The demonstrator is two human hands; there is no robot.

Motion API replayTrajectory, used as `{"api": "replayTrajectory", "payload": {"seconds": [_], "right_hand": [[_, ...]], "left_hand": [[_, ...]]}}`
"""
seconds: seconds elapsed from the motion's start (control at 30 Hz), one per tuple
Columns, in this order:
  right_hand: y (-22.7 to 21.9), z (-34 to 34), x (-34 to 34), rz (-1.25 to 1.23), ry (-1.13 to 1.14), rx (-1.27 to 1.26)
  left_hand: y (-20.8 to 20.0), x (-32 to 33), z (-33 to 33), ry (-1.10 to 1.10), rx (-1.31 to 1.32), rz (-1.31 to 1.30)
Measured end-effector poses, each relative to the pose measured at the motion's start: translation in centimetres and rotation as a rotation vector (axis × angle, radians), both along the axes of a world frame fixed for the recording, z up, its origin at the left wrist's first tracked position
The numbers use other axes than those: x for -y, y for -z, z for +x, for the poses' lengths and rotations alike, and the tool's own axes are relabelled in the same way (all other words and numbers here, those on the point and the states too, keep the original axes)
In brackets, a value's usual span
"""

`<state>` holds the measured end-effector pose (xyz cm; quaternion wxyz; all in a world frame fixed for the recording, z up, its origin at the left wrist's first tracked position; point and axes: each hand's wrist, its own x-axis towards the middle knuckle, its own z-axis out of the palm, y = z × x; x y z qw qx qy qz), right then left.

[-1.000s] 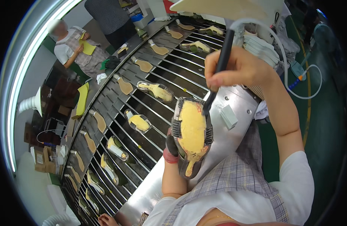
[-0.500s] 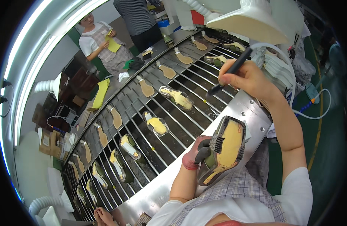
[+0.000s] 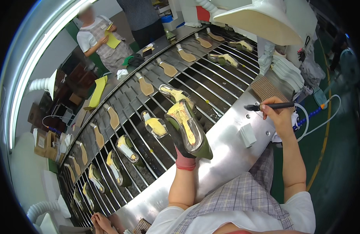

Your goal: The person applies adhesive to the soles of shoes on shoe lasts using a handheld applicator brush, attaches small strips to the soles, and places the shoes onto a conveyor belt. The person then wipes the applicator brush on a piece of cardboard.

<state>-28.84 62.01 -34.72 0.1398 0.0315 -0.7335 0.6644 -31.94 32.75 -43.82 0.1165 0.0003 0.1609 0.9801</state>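
Observation:
My left hand (image 3: pixel 184 156), in a red and black glove, grips an olive-green shoe (image 3: pixel 201 142) with its yellow-coated underside turned up. The shoe is lifted above the edge of a rack of metal rods, and part of the glove is hidden behind it. Off to the right, above the steel ledge, my bare right hand (image 3: pixel 279 119) is closed around a slim black-handled brush (image 3: pixel 281 105). The brush's dark tip points left, apart from the shoe. Beyond the held shoe, another shoe with a yellow underside (image 3: pixel 174 93) rests on the rods.
Several green shoes and tan soles (image 3: pixel 147 85) lie along the metal rods (image 3: pixel 158 154). A folded white cloth or paper (image 3: pixel 248 135) and a ribbed brown pad (image 3: pixel 266 89) sit on the steel ledge (image 3: pixel 223 156). A cream hood (image 3: pixel 258 23) overhangs the far right. A co-worker (image 3: pixel 104 43) holds yellow sheets.
My left hand has moved the shoe up and left, away from my body, and turned it. My right hand has drawn the brush down and right, back over the ledge.

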Motion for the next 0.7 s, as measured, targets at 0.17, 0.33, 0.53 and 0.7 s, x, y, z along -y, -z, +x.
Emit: {"api": "replayTrajectory", "payload": {"seconds": [0.17,0.33,0.53,0.7], "right_hand": [[4.7,0.4,-1.5,-0.005,0.041,0.068],[8.0,0.0,-3.0,0.053,0.069,0.054],[10.5,-0.7,-3.1,0.075,0.128,0.236],[11.7,-0.3,-2.7,0.169,0.095,0.427]], "left_hand": [[1.5,-0.7,0.7,0.004,0.026,-0.171],[3.4,0.5,0.7,-0.073,0.077,-0.306],[3.0,1.0,1.6,-0.060,-0.026,-0.306],[1.5,0.2,1.7,0.076,-0.110,0.062]]}}
